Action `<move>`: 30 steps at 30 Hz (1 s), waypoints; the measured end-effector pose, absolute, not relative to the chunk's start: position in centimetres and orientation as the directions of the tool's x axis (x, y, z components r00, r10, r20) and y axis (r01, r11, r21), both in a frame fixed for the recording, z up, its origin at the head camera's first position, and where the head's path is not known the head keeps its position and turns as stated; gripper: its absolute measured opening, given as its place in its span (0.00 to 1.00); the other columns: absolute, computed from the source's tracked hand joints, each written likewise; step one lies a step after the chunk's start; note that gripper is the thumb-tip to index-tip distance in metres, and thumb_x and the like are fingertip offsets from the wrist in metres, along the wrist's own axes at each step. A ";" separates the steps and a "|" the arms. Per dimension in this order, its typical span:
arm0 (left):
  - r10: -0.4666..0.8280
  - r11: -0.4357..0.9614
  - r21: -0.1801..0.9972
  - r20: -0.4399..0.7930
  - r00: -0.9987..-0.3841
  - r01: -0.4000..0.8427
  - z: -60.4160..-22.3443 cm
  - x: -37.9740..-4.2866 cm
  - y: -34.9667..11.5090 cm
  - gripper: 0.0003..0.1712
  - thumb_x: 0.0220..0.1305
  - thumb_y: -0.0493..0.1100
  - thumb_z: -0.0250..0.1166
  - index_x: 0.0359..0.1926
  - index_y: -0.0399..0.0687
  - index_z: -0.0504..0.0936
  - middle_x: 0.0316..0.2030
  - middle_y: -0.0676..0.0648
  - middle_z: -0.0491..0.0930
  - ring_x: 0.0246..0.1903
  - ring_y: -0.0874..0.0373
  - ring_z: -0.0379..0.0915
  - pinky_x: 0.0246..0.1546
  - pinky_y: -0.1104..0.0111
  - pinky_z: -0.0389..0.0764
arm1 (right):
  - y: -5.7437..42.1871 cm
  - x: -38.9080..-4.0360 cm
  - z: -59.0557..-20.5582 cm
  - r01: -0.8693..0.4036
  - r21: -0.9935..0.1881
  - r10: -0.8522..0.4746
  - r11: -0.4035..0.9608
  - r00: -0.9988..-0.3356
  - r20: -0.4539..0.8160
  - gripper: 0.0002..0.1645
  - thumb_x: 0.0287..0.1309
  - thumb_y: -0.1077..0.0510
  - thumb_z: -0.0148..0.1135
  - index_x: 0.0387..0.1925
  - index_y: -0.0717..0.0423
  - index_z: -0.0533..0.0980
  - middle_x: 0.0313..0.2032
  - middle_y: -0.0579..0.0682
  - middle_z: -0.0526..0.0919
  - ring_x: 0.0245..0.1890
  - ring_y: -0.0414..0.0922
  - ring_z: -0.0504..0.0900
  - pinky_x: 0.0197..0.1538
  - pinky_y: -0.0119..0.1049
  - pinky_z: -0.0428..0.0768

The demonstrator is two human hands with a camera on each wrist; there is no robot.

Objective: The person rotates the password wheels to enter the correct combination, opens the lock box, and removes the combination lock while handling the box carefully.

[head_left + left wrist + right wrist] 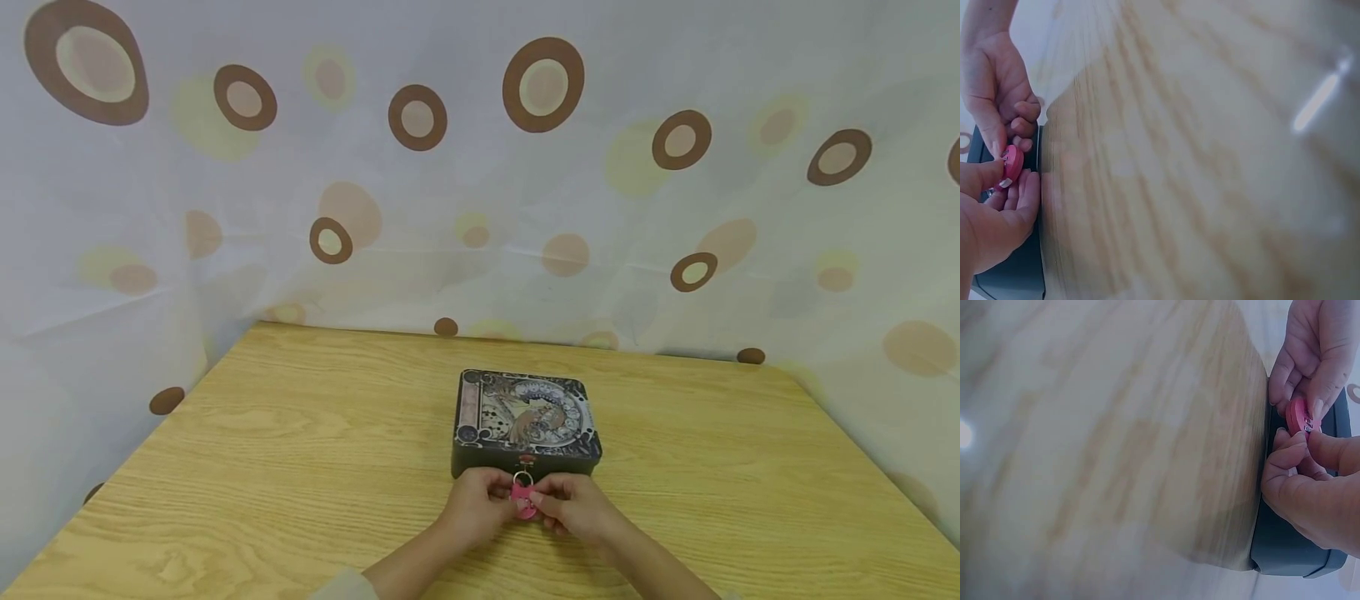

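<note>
A dark tin box (528,412) with an ornate printed lid lies on the table, its lid down and a small reddish latch (527,459) at the front. From that latch hangs a pink padlock (523,502), its metal shackle (522,477) standing up toward the box. My left hand (477,504) pinches the padlock's left side between thumb and fingers. On the other side my right hand (579,507) pinches it too, thumb over its face. Small number dials show on the pink padlock (1300,416) in the right wrist view. Both hands hide part of the box's front wall.
The box stands on a wood-grain table (315,450), whose far edge runs behind it. A pale curtain (465,183) with brown and yellow circles hangs behind and beside the table. Glare spots show on the tabletop in the wrist views.
</note>
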State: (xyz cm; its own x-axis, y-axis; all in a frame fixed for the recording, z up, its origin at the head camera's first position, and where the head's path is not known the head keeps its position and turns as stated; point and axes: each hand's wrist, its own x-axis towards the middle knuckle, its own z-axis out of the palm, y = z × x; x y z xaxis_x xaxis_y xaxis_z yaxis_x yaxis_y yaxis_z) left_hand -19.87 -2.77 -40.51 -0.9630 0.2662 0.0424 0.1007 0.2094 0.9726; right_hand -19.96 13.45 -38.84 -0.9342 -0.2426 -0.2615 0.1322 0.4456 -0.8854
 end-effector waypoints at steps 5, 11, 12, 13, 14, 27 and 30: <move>0.256 0.232 0.964 0.069 -0.964 0.130 -40.5 -19.8 -2.9 0.08 0.49 0.29 0.64 0.32 0.26 0.80 0.24 0.40 0.80 0.23 0.63 0.71 0.22 0.76 0.75 | 13.4 -19.9 -38.7 0.126 -0.885 -0.248 0.449 -0.933 -0.259 0.12 0.61 0.61 0.55 0.36 0.70 0.75 0.18 0.44 0.71 0.22 0.38 0.70 0.26 0.29 0.70; 0.251 0.234 0.965 0.057 -0.966 0.117 -40.4 -19.8 -2.9 0.07 0.48 0.28 0.64 0.31 0.25 0.79 0.23 0.41 0.79 0.22 0.63 0.71 0.22 0.75 0.76 | 13.3 -19.9 -38.7 0.126 -0.882 -0.245 0.454 -0.934 -0.260 0.12 0.61 0.61 0.55 0.36 0.70 0.75 0.19 0.44 0.71 0.22 0.38 0.70 0.26 0.30 0.70; 0.250 0.234 0.965 0.055 -0.967 0.115 -40.4 -19.9 -2.9 0.07 0.48 0.28 0.64 0.31 0.25 0.79 0.23 0.41 0.79 0.22 0.63 0.71 0.22 0.75 0.76 | 13.3 -19.9 -38.7 0.126 -0.883 -0.246 0.452 -0.934 -0.259 0.12 0.61 0.61 0.55 0.35 0.70 0.75 0.19 0.44 0.71 0.22 0.38 0.70 0.26 0.30 0.70; 0.250 0.235 0.965 0.053 -0.967 0.114 -40.4 -19.9 -2.9 0.07 0.48 0.28 0.64 0.31 0.25 0.79 0.23 0.41 0.79 0.22 0.63 0.71 0.22 0.75 0.76 | 13.4 -19.9 -38.7 0.124 -0.883 -0.248 0.452 -0.934 -0.258 0.12 0.61 0.61 0.55 0.35 0.71 0.75 0.19 0.44 0.71 0.22 0.38 0.70 0.26 0.30 0.70; 0.250 0.236 0.965 0.051 -0.967 0.112 -40.4 -19.9 -2.9 0.07 0.48 0.28 0.64 0.31 0.26 0.79 0.23 0.42 0.79 0.22 0.63 0.71 0.22 0.74 0.76 | 13.4 -19.9 -38.7 0.124 -0.884 -0.248 0.452 -0.934 -0.258 0.12 0.61 0.61 0.55 0.35 0.71 0.75 0.19 0.44 0.71 0.22 0.38 0.70 0.26 0.30 0.70; 0.280 0.222 0.969 0.044 -0.959 0.109 -40.6 -20.1 -3.0 0.09 0.45 0.26 0.65 0.32 0.26 0.79 0.25 0.43 0.79 0.24 0.62 0.73 0.24 0.73 0.78 | 13.4 -19.9 -38.9 0.134 -0.886 -0.236 0.443 -0.936 -0.259 0.11 0.61 0.62 0.55 0.35 0.71 0.75 0.19 0.44 0.70 0.22 0.38 0.70 0.25 0.29 0.69; 0.292 0.219 0.970 0.033 -0.956 0.100 -40.6 -20.1 -3.0 0.10 0.46 0.26 0.66 0.33 0.26 0.79 0.26 0.42 0.79 0.24 0.61 0.74 0.25 0.73 0.78 | 13.4 -20.0 -38.9 0.132 -0.890 -0.242 0.437 -0.935 -0.258 0.11 0.61 0.63 0.54 0.35 0.71 0.75 0.19 0.44 0.70 0.22 0.38 0.69 0.25 0.29 0.69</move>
State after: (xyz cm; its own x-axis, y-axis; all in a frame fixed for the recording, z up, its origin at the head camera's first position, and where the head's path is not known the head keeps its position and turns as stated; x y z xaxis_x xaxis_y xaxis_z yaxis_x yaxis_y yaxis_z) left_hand -20.10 -3.01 -40.58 -0.9558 0.2922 0.0329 0.1005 0.2193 0.9705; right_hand -20.00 13.44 -38.90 -0.9354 -0.2417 -0.2579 0.1325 0.4368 -0.8897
